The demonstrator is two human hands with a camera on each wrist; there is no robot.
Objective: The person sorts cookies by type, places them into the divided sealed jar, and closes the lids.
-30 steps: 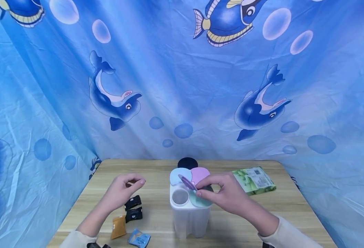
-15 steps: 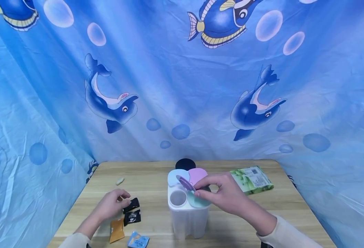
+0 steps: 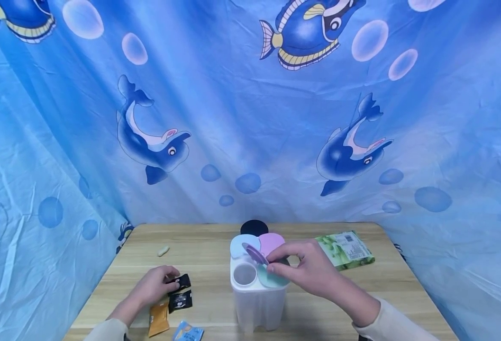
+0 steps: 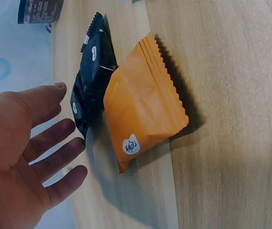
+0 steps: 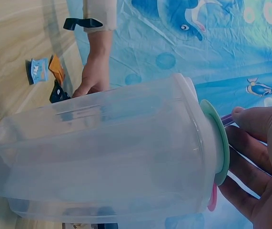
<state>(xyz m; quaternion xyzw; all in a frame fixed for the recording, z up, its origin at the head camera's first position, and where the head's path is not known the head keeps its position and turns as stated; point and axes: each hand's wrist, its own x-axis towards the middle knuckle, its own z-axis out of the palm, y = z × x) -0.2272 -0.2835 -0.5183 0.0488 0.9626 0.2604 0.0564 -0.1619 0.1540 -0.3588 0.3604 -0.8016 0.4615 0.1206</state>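
My right hand (image 3: 281,266) rests on top of a clear plastic container (image 3: 256,303) with several pastel flap lids and pinches the purple flap (image 3: 255,254), which is raised over a round opening (image 3: 244,274). The right wrist view shows the container (image 5: 107,157) from the side, with the green lid (image 5: 219,143) against my right hand (image 5: 250,157). My left hand (image 3: 170,278) lies low on the table, fingers reaching a black packet (image 3: 182,282). In the left wrist view my left hand (image 4: 64,138) is spread with straight fingers beside the black packet (image 4: 90,86) and an orange packet (image 4: 145,109), holding nothing.
A second black packet (image 3: 180,300), the orange packet (image 3: 159,319) and a blue packet (image 3: 188,333) lie near the wooden table's (image 3: 207,265) front left. A small beige piece (image 3: 163,251) lies further back. A green packet (image 3: 346,248) lies right; a black disc (image 3: 254,227) lies behind the container.
My left hand has let go of a small beige piece, which now lies on the table, and has come down and back to the black packets. The right hand has kept the purple flap.
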